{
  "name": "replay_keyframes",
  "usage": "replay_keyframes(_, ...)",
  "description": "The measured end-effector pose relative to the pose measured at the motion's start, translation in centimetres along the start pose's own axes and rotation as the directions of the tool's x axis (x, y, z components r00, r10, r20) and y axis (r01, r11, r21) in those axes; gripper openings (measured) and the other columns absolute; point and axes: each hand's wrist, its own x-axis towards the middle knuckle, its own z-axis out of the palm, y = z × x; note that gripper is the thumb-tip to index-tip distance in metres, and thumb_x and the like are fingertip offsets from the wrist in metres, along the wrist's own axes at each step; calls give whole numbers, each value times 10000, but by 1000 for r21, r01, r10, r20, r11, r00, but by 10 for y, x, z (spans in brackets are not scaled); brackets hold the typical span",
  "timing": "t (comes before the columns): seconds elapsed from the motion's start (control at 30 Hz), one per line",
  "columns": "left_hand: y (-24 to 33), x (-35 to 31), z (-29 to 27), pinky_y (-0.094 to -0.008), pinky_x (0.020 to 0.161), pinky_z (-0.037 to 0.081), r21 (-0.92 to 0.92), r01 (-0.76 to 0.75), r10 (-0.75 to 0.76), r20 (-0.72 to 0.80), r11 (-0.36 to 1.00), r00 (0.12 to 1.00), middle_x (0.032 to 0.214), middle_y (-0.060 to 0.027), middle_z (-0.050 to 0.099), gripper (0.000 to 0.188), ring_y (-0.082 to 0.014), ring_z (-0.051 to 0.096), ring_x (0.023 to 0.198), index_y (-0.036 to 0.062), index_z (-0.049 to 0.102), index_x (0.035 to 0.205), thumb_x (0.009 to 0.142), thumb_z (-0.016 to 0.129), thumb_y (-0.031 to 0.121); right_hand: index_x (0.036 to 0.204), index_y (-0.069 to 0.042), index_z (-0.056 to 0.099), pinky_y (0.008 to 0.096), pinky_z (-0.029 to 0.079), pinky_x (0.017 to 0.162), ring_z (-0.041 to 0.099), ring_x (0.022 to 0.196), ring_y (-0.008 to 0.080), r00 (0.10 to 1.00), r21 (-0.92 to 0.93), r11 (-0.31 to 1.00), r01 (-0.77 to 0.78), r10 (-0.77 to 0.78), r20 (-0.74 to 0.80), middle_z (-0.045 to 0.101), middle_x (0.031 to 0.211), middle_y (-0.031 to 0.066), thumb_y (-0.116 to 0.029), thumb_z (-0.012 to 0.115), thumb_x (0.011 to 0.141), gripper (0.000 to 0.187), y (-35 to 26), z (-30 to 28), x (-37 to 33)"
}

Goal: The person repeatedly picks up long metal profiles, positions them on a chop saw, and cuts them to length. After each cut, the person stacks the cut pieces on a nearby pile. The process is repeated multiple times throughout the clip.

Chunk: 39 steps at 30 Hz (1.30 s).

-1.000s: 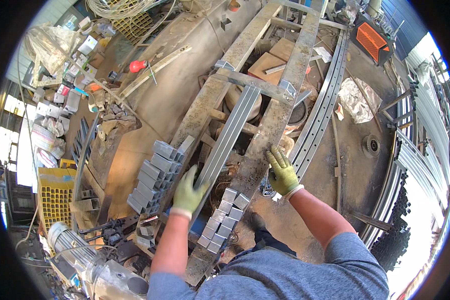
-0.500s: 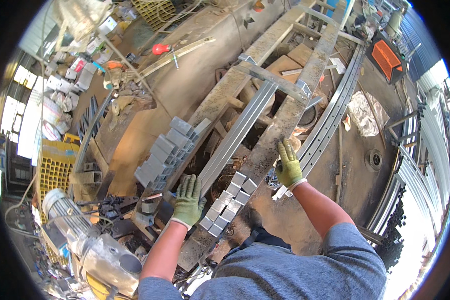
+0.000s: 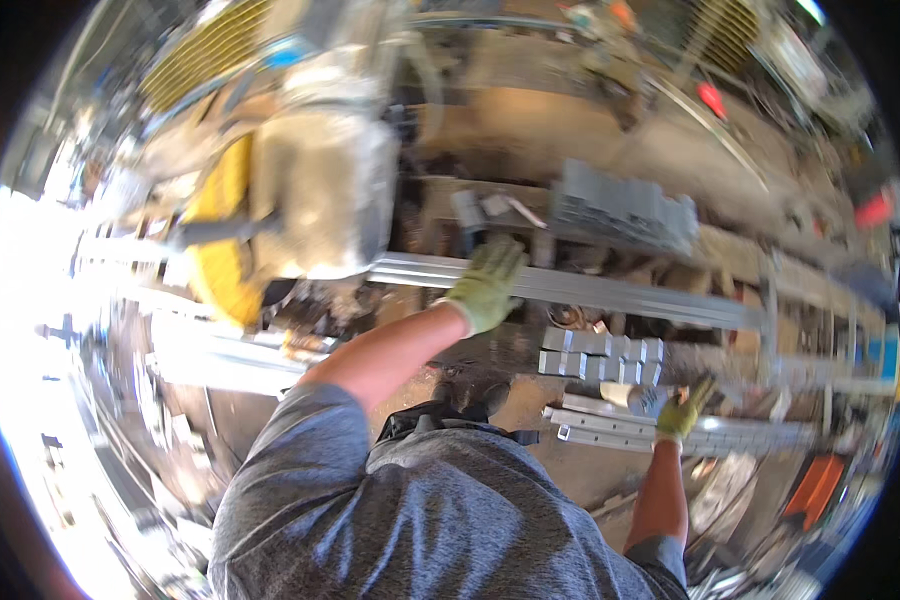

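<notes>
My left hand (image 3: 488,286), in a green work glove, lies over the long grey metal bars (image 3: 610,290), its fingers stretched out across them. My right hand (image 3: 678,416), gloved alike, is farther right, over the perforated metal rails (image 3: 610,425). Its fingers look apart, though somewhat blurred, and I see nothing held in it. Beside that hand is a pale and bluish thing (image 3: 642,398) whose kind I cannot make out. Two rows of short cut metal pieces (image 3: 600,355) sit between the bars and the rails. A stack of grey square-tube pieces (image 3: 625,205) stands beyond the bars.
A bulky, pale machine (image 3: 320,190) with a yellow part (image 3: 228,230) stands at the left, at the bars' end. A red-handled tool (image 3: 712,100) lies at the far right. An orange-fronted unit (image 3: 816,490) stands at the lower right.
My view has swung left, bringing the machine nearer the middle. My left hand has moved onto the bars toward the machine; my right hand remains near the perforated rails.
</notes>
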Motion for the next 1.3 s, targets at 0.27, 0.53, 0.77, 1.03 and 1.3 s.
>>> replay_keyframes(0.27, -45, -181, -6, -606, 1475, 433, -315, -345, 90, -609, 884, 788, 1958, -225, 522, 732, -461, 530, 1781, 49, 573, 1837, 1192, 765, 337, 1897, -81, 564, 546, 483, 1437, 515, 1806, 491, 988, -222, 965, -140, 150, 31, 517, 1980, 258, -127, 688, 1138, 770, -43, -37, 30)
replay_keyframes(0.53, -147, -488, 126, -480, 1195, 644, -961, -216, -981, -189, 174, 52, 1410, -203, 892, 373, -316, 841, 1321, -10, 821, 1516, 1292, 739, 276, 1758, 8, 680, 560, 420, 1487, 572, 1762, 469, 790, 183, 784, 593, -610, 55, 643, 1856, 277, -109, 757, 1160, 615, -306, -4, -69)
replay_keyframes(0.77, -231, -512, 240, -467, 1170, 598, -952, 25, -887, 292, -303, 357, 1345, -118, 905, 778, -278, 783, 1238, -22, 844, 1469, 1327, 549, 684, 1672, -70, 779, 623, 464, 1456, 612, 1691, 536, 378, 331, 545, 770, -808, 452, 658, 1850, 225, -199, 839, 1085, 604, -443, 65, -193)
replay_keyframes(1.03, -168, -515, 154, -596, 1127, 615, -485, 419, -641, -605, 768, 473, 1231, -224, 843, 489, -486, 794, 1196, 34, 812, 1370, 1151, 851, 469, 1744, -57, 726, 617, 487, 1435, 582, 1713, 545, 403, 213, 568, 795, -757, 515, 615, 1894, 235, -315, 778, 1103, 693, -430, 83, -229)
replay_keyframes(1.3, -252, -514, 203, -554, 1123, 672, -927, 333, -823, 49, 175, 567, 1358, -282, 910, 595, -469, 882, 1300, 61, 857, 1529, 1283, 680, 573, 1701, 26, 730, 620, 460, 1447, 582, 1702, 573, 447, 166, 622, 765, -699, 558, 600, 1889, 292, -253, 754, 1053, 706, -429, 95, -243)
